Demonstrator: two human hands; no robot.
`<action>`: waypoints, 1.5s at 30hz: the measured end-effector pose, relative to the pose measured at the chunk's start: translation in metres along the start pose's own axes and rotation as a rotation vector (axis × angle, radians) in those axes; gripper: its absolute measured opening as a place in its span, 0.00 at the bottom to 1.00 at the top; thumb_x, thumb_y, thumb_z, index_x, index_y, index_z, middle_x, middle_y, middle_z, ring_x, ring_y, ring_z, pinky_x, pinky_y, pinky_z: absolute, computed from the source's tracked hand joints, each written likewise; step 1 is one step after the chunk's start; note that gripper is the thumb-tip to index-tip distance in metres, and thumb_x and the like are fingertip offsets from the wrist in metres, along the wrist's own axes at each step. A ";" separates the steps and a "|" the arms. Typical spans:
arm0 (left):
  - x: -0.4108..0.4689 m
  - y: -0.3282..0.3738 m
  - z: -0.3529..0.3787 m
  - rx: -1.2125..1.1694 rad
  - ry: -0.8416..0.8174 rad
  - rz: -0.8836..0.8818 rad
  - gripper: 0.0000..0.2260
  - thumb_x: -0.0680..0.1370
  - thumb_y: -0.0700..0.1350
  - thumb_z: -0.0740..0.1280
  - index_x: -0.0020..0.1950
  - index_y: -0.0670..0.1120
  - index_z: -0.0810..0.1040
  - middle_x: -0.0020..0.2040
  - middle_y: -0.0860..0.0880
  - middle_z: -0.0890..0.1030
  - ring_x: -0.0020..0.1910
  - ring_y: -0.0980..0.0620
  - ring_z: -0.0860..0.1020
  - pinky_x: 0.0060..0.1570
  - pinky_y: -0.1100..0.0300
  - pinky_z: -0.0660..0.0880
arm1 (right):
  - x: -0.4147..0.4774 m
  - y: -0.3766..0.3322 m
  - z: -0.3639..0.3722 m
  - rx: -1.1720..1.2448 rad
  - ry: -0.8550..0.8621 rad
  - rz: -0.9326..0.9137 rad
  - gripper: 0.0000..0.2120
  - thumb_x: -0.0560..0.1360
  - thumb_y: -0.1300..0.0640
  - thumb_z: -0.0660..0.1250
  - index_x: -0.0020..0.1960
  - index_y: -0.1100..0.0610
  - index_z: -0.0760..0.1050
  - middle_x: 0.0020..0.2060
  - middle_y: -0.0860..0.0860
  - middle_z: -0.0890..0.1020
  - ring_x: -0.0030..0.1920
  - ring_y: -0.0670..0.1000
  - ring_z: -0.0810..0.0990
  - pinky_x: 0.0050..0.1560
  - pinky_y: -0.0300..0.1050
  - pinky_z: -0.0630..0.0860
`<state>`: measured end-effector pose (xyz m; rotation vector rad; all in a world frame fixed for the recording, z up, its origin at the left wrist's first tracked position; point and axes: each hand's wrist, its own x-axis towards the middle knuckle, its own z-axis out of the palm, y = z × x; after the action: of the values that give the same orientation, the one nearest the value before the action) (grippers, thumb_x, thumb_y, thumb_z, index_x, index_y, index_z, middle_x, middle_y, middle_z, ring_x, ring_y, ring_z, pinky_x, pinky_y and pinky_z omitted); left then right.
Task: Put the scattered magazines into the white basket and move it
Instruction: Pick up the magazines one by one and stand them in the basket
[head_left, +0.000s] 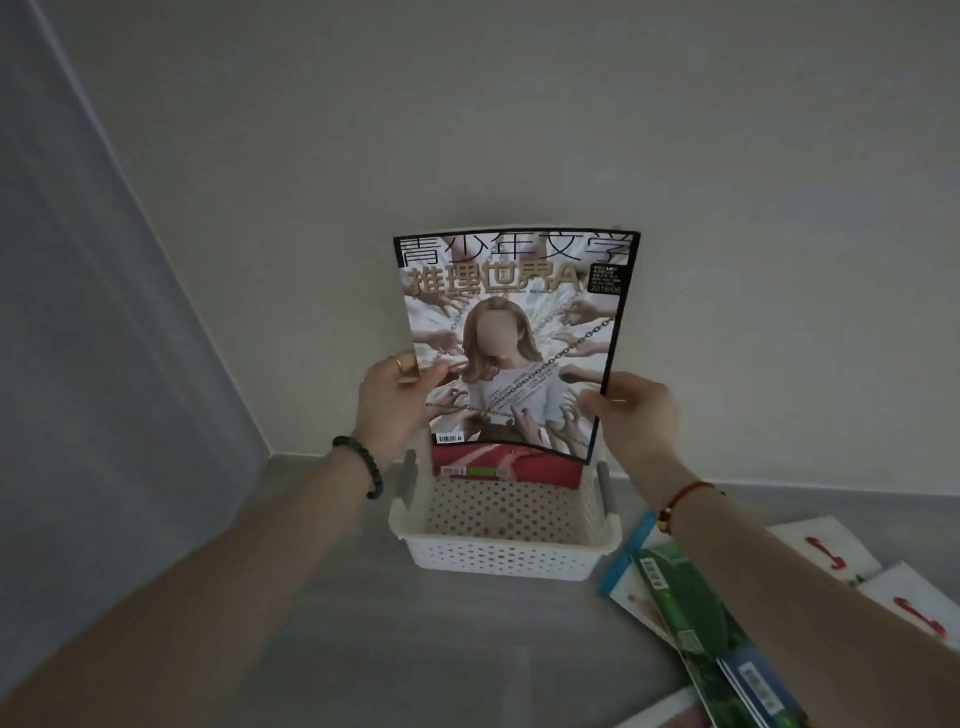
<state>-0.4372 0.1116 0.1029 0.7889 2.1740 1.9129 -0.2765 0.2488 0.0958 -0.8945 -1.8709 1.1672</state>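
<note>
I hold an upright magazine (514, 338) with a black border and a cover picture of a woman among many hands, just above the white basket (498, 558). My left hand (395, 400) grips its lower left edge and my right hand (631, 415) grips its lower right edge. The perforated basket stands on the floor against the wall. Inside it, at the far side, a red magazine (506, 465) stands on edge. Its upper part is hidden by the magazine I hold.
Several magazines with green and blue covers (701, 629) lie fanned on the grey floor to the right of the basket, partly under my right forearm. Two white ones with red marks (852, 566) lie further right. A wall corner (265, 452) is at the left.
</note>
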 end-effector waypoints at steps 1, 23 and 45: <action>0.008 -0.011 0.000 0.020 0.009 -0.022 0.15 0.73 0.41 0.68 0.37 0.30 0.71 0.21 0.58 0.75 0.24 0.65 0.75 0.25 0.73 0.72 | 0.005 0.007 0.007 -0.034 0.020 0.021 0.19 0.67 0.63 0.68 0.32 0.38 0.78 0.21 0.42 0.79 0.23 0.45 0.68 0.21 0.30 0.62; 0.024 -0.116 0.039 0.052 0.170 -0.212 0.13 0.68 0.42 0.73 0.47 0.43 0.72 0.45 0.46 0.80 0.39 0.54 0.78 0.39 0.70 0.73 | 0.024 0.093 0.047 -0.131 0.057 0.278 0.07 0.71 0.64 0.67 0.49 0.57 0.79 0.43 0.55 0.83 0.39 0.49 0.77 0.34 0.33 0.70; -0.172 -0.041 0.132 -0.107 -0.510 -0.308 0.06 0.77 0.47 0.60 0.51 0.48 0.73 0.45 0.51 0.79 0.40 0.55 0.79 0.33 0.69 0.77 | -0.110 0.157 -0.248 -0.161 0.059 0.559 0.21 0.69 0.71 0.67 0.60 0.61 0.71 0.53 0.61 0.76 0.50 0.57 0.76 0.46 0.46 0.74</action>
<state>-0.2450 0.1452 -0.0001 0.7651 1.7499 1.4663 0.0165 0.3101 0.0029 -1.5946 -1.7336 1.2985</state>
